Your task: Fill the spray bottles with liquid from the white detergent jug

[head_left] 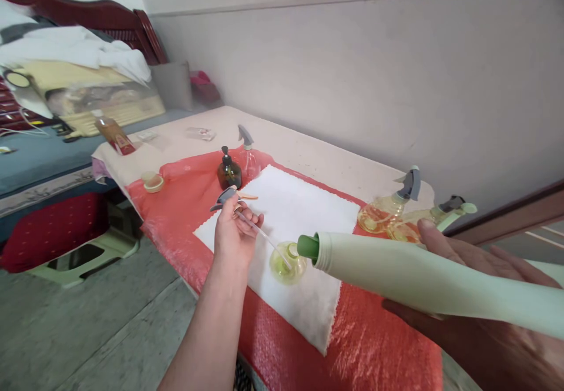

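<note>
My left hand [238,226] is closed around a grey trigger spray head [225,197]. Its clear dip tube [264,235] slants down across a small yellow-green see-through bottle [284,267]; whether the tip is inside, I cannot tell. That bottle stands uncapped on a white cloth [295,197]. At the right, my right hand [467,273] grips a long pale green tube [396,267] with a threaded end. A darker green piece [308,246] sticks out of that end, close to the bottle's mouth.
Red sheeting [185,203] covers part of the table. A dark pump bottle [230,170] and a clear spray bottle [249,159] stand behind the cloth. Yellowish spray bottles [381,211] are at the right. A tape roll [153,182] and an amber bottle [113,132] are at the left.
</note>
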Motion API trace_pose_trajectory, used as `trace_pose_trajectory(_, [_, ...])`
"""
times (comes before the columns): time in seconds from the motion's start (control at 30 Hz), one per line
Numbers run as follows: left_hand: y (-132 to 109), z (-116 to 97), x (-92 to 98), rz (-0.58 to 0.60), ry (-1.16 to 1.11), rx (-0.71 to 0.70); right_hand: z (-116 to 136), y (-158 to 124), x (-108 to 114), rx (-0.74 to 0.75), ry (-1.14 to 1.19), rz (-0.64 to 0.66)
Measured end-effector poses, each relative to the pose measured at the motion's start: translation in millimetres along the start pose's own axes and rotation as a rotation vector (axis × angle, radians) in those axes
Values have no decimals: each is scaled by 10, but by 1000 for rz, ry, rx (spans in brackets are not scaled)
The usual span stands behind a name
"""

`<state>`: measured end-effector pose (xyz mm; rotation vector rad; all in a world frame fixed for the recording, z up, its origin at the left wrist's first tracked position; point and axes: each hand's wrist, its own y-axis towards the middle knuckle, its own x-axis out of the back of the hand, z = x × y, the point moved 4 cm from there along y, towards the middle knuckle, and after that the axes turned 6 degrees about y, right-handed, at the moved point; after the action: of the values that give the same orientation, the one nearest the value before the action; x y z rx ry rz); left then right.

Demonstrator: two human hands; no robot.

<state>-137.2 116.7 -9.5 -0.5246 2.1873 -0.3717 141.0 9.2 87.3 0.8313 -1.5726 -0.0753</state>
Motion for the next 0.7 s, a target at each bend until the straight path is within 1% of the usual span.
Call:
trace_pose_trajectory(0.07, [-1, -1, 3, -5, -2, -1, 0, -4, 5, 93, -49, 6])
trace_pose_trajectory(0.17, [-4, -1, 5, -18, 0, 4, -10, -5, -11, 140, -108, 28])
trace_pose_trajectory(0.3, [-11, 0, -5, -19, 11, 14, 7, 5, -19, 116, -85, 32])
trace_pose_trajectory(0.47, [-18, 1, -13, -13, 2, 7, 60, 31, 4, 135, -81, 9])
trace_pose_trajectory(0.7, [-21, 11, -13, -1, 2, 7, 109, 67, 58, 101, -78, -72])
